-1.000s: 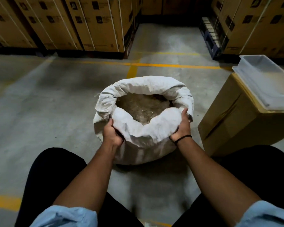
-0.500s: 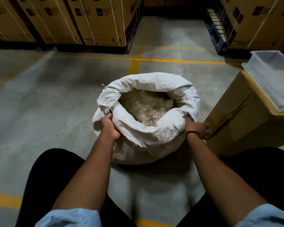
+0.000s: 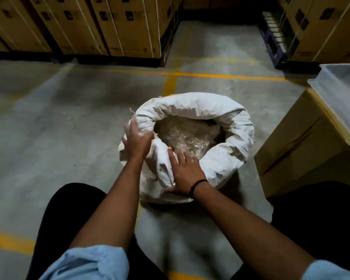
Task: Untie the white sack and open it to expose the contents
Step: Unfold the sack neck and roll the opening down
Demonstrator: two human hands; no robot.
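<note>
Two hands: both are working at the near-left part of the sack mouth; neither is holding a cord or tie.
Sack position: the white sack (image 3: 194, 106) is standing upright on the concrete floor (image 3: 69, 122), directly in front of the person and near the cardboard box (image 3: 301, 154) on the right.
Tie: no knot or cord is showing at the mouth; only a loose thread (image 3: 132, 110) is sticking out at the far-left rim. Untying is judged complete.
Mouth: it is gaping wide, with the fabric sitting rolled outward into a thick collar all round.
Contents: the contents (image 3: 187, 134), pale stringy shreds, are lying exposed in the opening; the exact material cannot be told.
Left hand: the left hand (image 3: 136, 141) is blurring with motion; its fingers are spreading against the outside of the left collar, apart, with no clamping grip discernible.
Right hand: the right hand (image 3: 185, 171), wearing a black wristband (image 3: 198, 185), is lying flat on the near fold, fingers apart and pointing toward the opening, pressing and not pinching.
Progress: the task is judged to be nearing completion, since the opening is already showing most of the fill.
Remaining: the near fold is bulging higher than the far rim, so flattening or rolling it further is likely the only step left.
Surroundings: a grey plastic tray (image 3: 343, 93) is resting on top of the box.
</note>
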